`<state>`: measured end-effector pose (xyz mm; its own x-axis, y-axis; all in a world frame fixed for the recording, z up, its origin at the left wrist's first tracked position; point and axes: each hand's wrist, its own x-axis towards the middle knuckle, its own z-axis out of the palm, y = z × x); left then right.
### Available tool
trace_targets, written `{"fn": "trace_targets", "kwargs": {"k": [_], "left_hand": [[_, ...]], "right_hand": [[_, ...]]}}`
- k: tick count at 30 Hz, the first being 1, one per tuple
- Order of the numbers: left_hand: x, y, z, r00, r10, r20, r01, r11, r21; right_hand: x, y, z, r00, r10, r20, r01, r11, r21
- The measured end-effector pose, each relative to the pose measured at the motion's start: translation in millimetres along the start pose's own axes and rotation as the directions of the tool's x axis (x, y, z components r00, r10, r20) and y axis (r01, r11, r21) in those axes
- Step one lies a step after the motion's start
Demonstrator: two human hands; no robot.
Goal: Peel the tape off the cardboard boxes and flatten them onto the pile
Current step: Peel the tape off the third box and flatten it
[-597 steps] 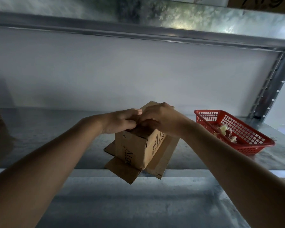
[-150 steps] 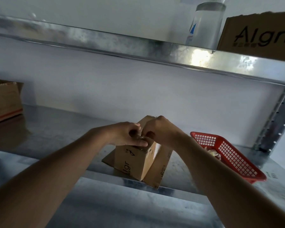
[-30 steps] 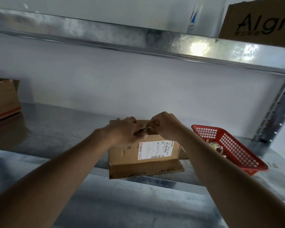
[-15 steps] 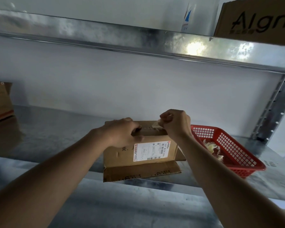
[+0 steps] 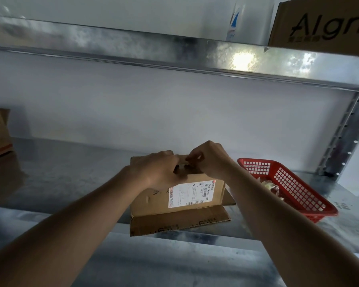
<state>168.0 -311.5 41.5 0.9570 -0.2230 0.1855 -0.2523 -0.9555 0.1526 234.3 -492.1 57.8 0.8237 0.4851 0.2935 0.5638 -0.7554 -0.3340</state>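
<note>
Right hand (image 5: 210, 160) is back pinching tape beside gripping left hand (image 5: 158, 171) atop the cardboard box (image 5: 180, 195), label facing us, long axis left-right.

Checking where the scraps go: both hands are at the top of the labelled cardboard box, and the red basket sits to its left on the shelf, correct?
Not quite. In the head view the red basket sits to the right of the cardboard box, not the left. The left hand and right hand are both at its top.

Single head-worn wide-angle view, my only feed. Looks forward and slightly down into metal shelf (image 5: 66, 175) bay, close range. Upper shelf edge (image 5: 174, 56) crosses top; forearms enter from bottom corners, hands meeting mid-frame.
</note>
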Motion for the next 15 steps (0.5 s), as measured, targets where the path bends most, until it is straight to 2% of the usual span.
{"fn": "trace_targets", "kwargs": {"k": [4, 8, 15], "left_hand": [[5.7, 9.1, 6.0, 0.998, -0.001, -0.064, 0.01, 0.988, 0.152], [6.1, 5.1, 5.4, 0.998, 0.054, -0.019, -0.051, 0.989, 0.138], [11.4, 11.7, 3.9, 0.998, 0.052, 0.027, -0.055, 0.987, 0.151]], "right_hand": [[-2.3, -1.5, 4.3, 0.987, 0.049, -0.155, -0.04, 0.997, 0.061], [-4.0, 16.3, -3.4, 0.923, 0.191, -0.335, -0.15, 0.978, 0.146], [-11.9, 28.7, -6.3, 0.922, 0.201, -0.33, -0.141, 0.97, 0.197]]}}
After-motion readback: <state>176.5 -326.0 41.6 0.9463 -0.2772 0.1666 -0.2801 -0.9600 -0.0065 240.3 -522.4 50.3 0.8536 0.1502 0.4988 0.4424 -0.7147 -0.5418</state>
